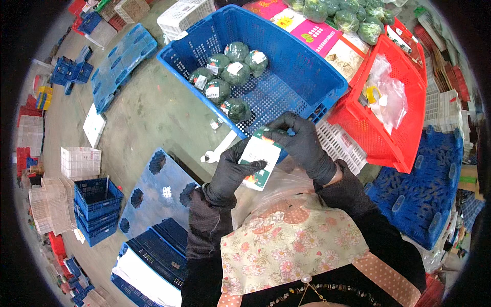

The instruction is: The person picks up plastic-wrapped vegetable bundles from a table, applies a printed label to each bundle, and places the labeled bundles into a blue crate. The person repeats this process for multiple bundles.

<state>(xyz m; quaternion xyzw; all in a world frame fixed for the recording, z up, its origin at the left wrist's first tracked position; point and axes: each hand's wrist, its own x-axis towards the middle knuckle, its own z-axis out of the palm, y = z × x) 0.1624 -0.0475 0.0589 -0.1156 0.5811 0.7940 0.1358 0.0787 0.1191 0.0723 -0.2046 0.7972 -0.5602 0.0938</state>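
Note:
Both hands wear black gloves. My left hand point(234, 169) holds a green and white printed plastic bag or label sheet point(261, 159), thumb across its front; which of the two cannot be told. At its upper edge are the bent fingers of my right hand point(299, 144), thumb and forefinger pinched together. Beyond the hands stands a large blue plastic crate point(284, 42). Several round green wrapped vegetables point(236, 73) with white labels lie at its left side. Clear plastic film point(264, 199) hangs below my hands, above a floral apron.
At the right, a red crate point(379, 134) holds clear plastic bags and a yellow tape roll point(373, 94). More wrapped green vegetables point(347, 19) are heaped at the top. Blue pallets point(425, 184) and stacked blue crates point(98, 211) stand around on the floor.

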